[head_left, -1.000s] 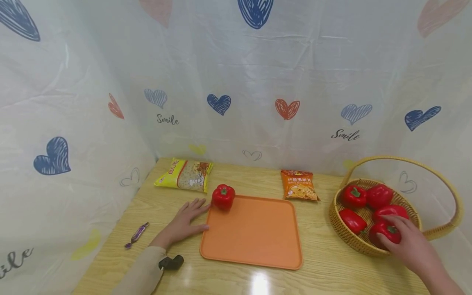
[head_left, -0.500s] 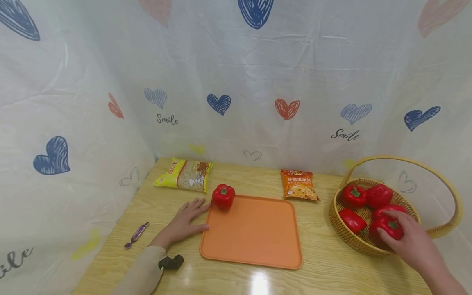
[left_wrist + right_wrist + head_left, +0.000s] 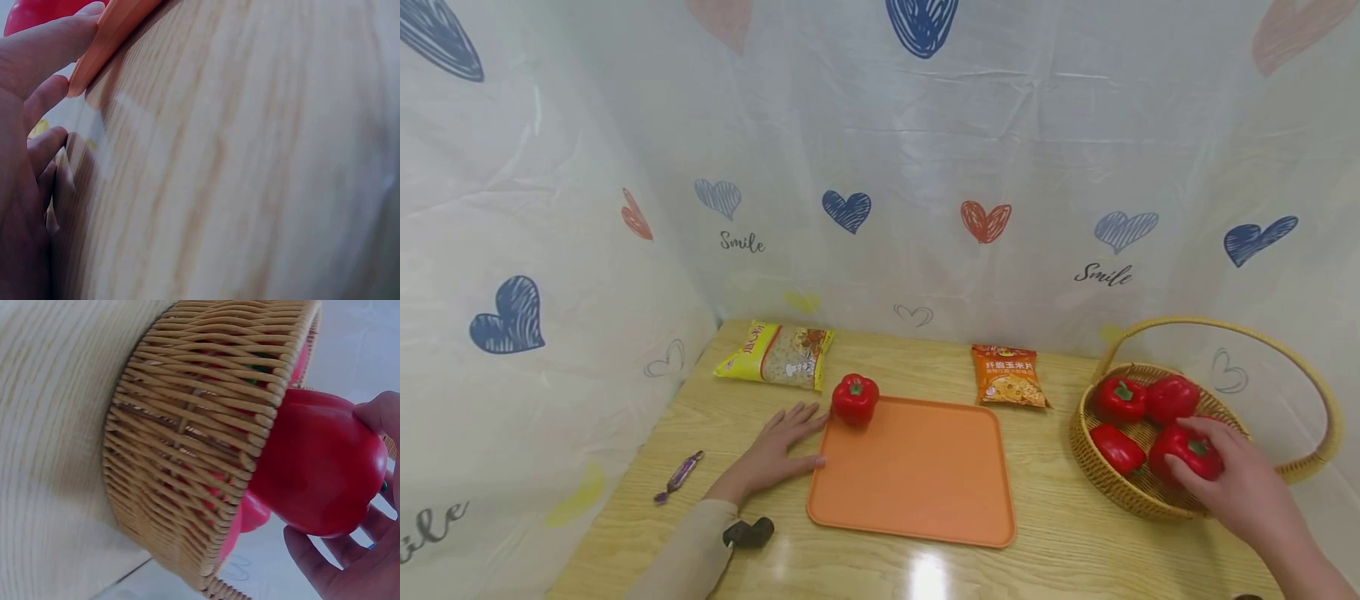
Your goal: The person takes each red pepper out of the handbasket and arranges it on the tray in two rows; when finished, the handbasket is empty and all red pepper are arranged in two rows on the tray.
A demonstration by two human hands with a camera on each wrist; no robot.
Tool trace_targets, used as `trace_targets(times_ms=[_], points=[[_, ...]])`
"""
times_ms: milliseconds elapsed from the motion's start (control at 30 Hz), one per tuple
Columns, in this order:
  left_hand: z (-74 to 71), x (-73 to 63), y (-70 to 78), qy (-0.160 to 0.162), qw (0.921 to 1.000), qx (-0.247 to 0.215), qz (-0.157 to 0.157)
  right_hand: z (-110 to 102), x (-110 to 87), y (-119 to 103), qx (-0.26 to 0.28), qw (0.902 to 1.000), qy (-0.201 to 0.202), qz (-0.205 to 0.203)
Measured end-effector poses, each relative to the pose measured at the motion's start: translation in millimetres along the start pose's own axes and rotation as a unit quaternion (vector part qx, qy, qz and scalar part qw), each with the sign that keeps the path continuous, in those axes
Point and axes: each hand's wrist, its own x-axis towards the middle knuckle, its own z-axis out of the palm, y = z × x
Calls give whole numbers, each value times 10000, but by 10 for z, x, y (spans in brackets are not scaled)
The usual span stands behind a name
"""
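My right hand (image 3: 1243,483) grips a red bell pepper (image 3: 322,462) with thumb and fingers around its sides, at the near right rim of the wicker basket (image 3: 1101,475). In the right wrist view the pepper overlaps the basket's rim. Several other red peppers lie in the basket, among them one with a green stem (image 3: 1122,400). My left hand (image 3: 778,450) lies with spread, straight fingers at the left edge of the orange tray (image 3: 917,475), its thumb touching the edge. Another red bell pepper (image 3: 854,400) sits upright on the tray's far left corner.
A yellow food bag (image 3: 786,357) lies at the back left of the wooden table (image 3: 1045,550). An orange snack bag (image 3: 1007,377) lies behind the tray. A purple wrapped candy (image 3: 681,477) is on the left. The basket's tall handle (image 3: 1311,375) arches behind my right hand.
My right hand has drawn the gripped pepper slightly upward within the basket, hiding more of the pepper behind it. The left hand and the tray have not moved.
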Motion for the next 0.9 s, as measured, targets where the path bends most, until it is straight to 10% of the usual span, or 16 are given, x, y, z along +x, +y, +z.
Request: trace_targets(times_ms=[900], points=[[1, -3, 0, -1, 10000, -26, 31, -103, 117, -337, 216, 9995, -203, -136]])
